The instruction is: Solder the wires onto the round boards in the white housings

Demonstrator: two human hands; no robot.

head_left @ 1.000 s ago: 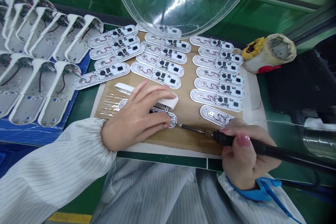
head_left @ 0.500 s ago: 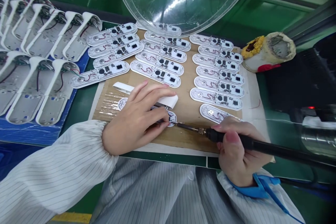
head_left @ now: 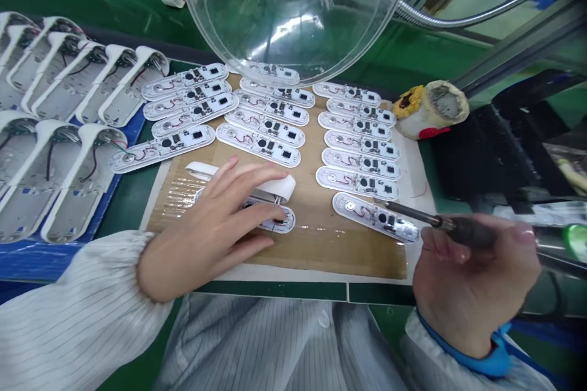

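My left hand lies palm down with its fingers apart over a white circuit board, which it partly hides. Its fingertips touch the board and the white plastic housing just behind it. My right hand is wrapped round the dark handle of a soldering iron, whose tip points left above the nearest board of the right column. A blue band circles my right wrist. Similar boards lie in three columns on the brown cardboard.
White housings with wires stand in rows on a blue tray at the left. A clear round shield hangs above the boards. At the right are a crusted cup, a black box and a metal flexible tube.
My right hand has moved the soldering iron away from the board under my left hand, to the right. My left fingers have spread from their pinch. The view has shifted slightly.
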